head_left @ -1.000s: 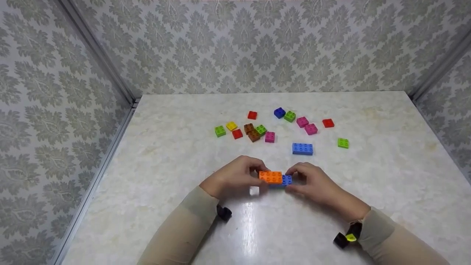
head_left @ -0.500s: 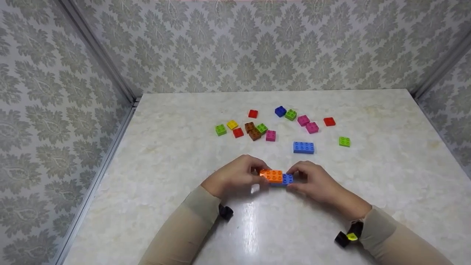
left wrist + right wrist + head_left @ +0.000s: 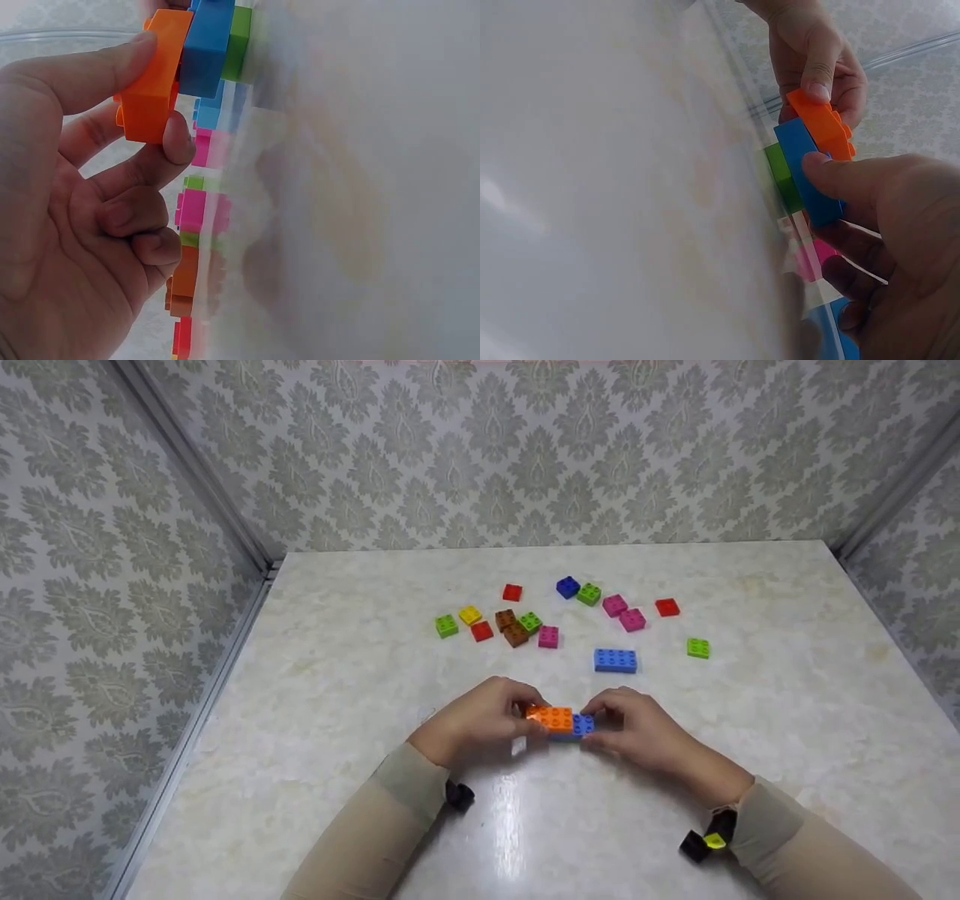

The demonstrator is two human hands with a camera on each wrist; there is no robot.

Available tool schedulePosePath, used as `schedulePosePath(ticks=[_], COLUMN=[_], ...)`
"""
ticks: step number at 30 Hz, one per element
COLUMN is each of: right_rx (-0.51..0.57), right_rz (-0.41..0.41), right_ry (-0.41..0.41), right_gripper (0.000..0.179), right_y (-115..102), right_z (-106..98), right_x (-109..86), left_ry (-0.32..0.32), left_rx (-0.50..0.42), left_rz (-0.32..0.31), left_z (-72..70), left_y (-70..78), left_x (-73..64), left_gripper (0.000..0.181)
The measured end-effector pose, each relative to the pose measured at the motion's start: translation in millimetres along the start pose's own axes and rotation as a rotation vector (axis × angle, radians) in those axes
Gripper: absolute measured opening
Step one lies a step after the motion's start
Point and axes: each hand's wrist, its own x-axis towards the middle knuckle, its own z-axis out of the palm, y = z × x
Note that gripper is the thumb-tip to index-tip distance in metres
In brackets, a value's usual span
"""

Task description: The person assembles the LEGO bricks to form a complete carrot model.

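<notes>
Over the near middle of the table, my left hand (image 3: 484, 718) pinches an orange eight-stud toy brick (image 3: 556, 718) between thumb and fingers. Under its right part lies a blue brick (image 3: 583, 724), whose right end my right hand (image 3: 649, 733) pinches. A green brick (image 3: 781, 176) sits beneath the blue one, seen in both wrist views and hidden from the head view. In the left wrist view the orange brick (image 3: 156, 79) overhangs the blue brick (image 3: 206, 52) and leans slightly against it, with a thin gap between them.
Behind the hands lies a loose blue eight-stud brick (image 3: 615, 661). Farther back are several small bricks, including brown (image 3: 516, 634), pink (image 3: 548, 637), yellow (image 3: 470, 615), red (image 3: 667, 607) and green (image 3: 698, 648) ones. Patterned wall panels (image 3: 495, 457) enclose the table (image 3: 337, 637).
The left thumb has come up slightly along the near side of the orange brick. Otherwise both hands and the bricks stay in place; the head view shifts a little.
</notes>
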Motion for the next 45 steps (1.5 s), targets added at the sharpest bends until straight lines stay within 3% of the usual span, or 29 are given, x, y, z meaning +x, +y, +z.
schedulePosePath(ticks=[7, 13, 18, 21, 28, 40, 45], right_rx=[0.043, 0.097, 0.065, 0.051, -0.058, -0.108, -0.069], right_rz=[0.013, 0.083, 0.100, 0.126, 0.199, 0.230, 0.220], right_ry=[0.041, 0.212, 0.324, 0.312, 0.174, 0.301, 0.298], right_gripper=[0.033, 0.036, 0.042, 0.055, 0.070, 0.045, 0.045], right_y=[3.6, 9.9, 23.6, 31.3, 41.2, 38.3, 39.5], right_z=[-2.6, -19.9, -35.9, -41.8, -46.0, -44.0, -42.2], right_x=[2.8, 4.6, 11.9, 16.0, 19.3, 17.3, 16.1], left_ry=[0.013, 0.019, 0.019, 0.028, 0.031, 0.073, 0.089], left_rx=[0.003, 0.003, -0.008, -0.012, -0.008, 0.045, 0.040], left_rz=[0.034, 0.063, 0.063, 0.070, 0.077, 0.097, 0.107], left_z=[0.3, 1.7, 0.5, 0.6, 1.1, 2.7, 4.0], left_y=[-2.5, -6.0, -7.7, -9.5, -10.0, -10.5, -12.1], left_x=[-1.4, -1.1, -1.9, -1.5, 1.1, 0.3, 0.8], left_gripper=[0.024, 0.025, 0.025, 0.025, 0.027, 0.033, 0.035])
